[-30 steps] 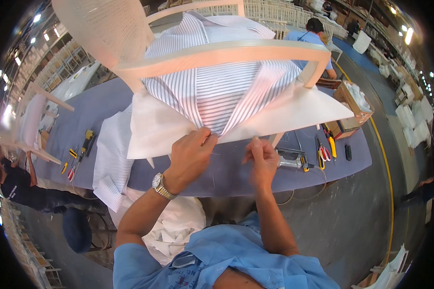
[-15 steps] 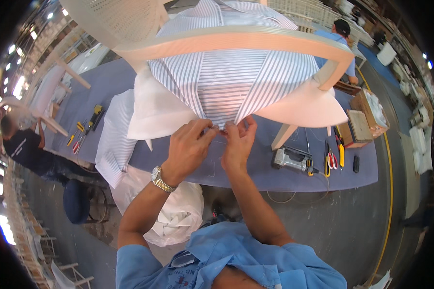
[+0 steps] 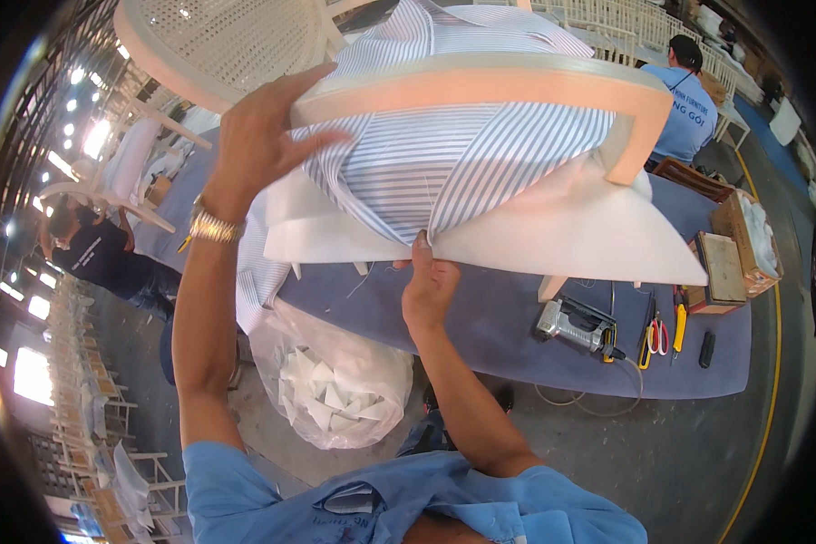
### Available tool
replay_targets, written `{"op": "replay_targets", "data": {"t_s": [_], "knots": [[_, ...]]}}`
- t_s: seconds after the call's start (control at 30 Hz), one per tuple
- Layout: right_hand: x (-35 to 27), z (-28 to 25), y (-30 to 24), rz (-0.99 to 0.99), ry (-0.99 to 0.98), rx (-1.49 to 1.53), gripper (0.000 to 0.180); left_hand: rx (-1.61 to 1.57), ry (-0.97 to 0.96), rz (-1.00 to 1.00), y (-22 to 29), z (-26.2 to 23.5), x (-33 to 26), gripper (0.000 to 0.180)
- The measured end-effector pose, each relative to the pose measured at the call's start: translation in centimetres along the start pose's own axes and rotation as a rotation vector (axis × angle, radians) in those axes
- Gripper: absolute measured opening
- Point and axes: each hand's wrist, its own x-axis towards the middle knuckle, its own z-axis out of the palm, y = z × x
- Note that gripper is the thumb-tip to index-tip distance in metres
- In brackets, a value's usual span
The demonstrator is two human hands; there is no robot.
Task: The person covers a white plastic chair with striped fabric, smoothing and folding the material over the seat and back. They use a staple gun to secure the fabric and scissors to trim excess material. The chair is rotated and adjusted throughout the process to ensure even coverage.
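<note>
The left hand [image 3: 261,136] lies flat in the upper left of the frame, fingers spread wide over the striped fabric [image 3: 453,163] and the near corner of the pale wooden chair frame [image 3: 480,82]. The right hand [image 3: 426,286] sits at the centre, just below the fabric, with its thumb and fingertips pinched narrow on the point where the striped folds meet the white foam padding [image 3: 562,240]. The fabric fills the upper middle of the frame, stretched over the padding under the frame's curved rail.

Below the hands a blue-covered table [image 3: 517,344] runs across the middle. On it, to the right, lie a staple gun [image 3: 576,325], red-handled scissors [image 3: 659,334] and a yellow-handled tool [image 3: 680,322], close together, with small wooden boxes [image 3: 725,267] further right. In the lower centre a clear plastic bag [image 3: 331,381] of white scraps sits beside the table. A person in a blue shirt [image 3: 689,109] stands at the upper right, another in a dark shirt [image 3: 100,254] at the left.
</note>
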Motion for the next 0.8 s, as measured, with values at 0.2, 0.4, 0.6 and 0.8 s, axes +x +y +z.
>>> {"op": "replay_targets", "data": {"t_s": [0.2, 0.4, 0.6, 0.8], "knots": [[-0.1, -2.3, -3.9, -0.006, 0.003, -0.126, 0.026, 0.068, 0.273, 0.018, 4.2, 1.8, 0.8, 0.06], [1.4, -6.2, -6.3, -0.217, 0.003, -0.125, 0.03, 0.228, 0.296, -0.134, 10.3, 1.6, 0.9, 0.06], [0.5, -9.2, -3.8, -0.349, -0.206, -0.148, 0.033, 0.035, 0.232, -0.275, 9.4, 1.8, -0.2, 0.05], [2.1, -11.2, -1.8, -0.364, -0.303, -0.097, 0.033, 0.331, 0.568, -0.046, 10.8, 2.8, -1.6, 0.067]]}}
